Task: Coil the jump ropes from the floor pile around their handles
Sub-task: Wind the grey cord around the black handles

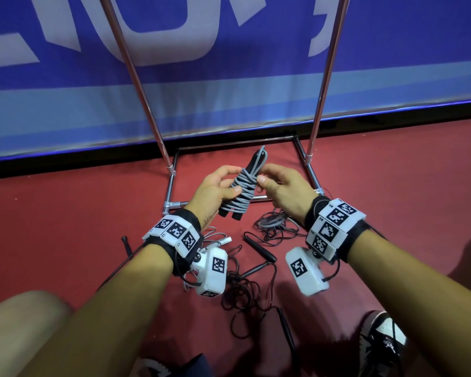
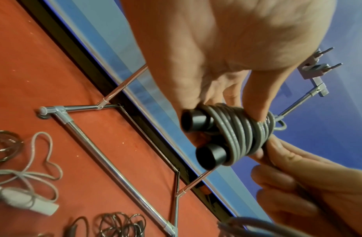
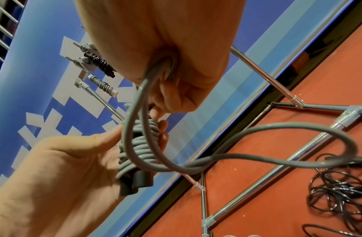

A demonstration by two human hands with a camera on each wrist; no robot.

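grey rope (image 1: 242,190) is nearly wound round two handles (image 2: 198,121); left hand (image 1: 215,190) grips them, right hand (image 1: 280,186) pinches the loose end, which needs tucking next.

A red floor (image 1: 65,213) runs to a black skirting strip (image 1: 65,165) under a blue banner (image 1: 229,50) with pale lettering and a lighter blue band. A chrome tube rack (image 1: 136,77) stands on the floor against it.

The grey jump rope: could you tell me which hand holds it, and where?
Left hand grips the grey jump rope round its coiled handles; right hand pinches its loose cord.
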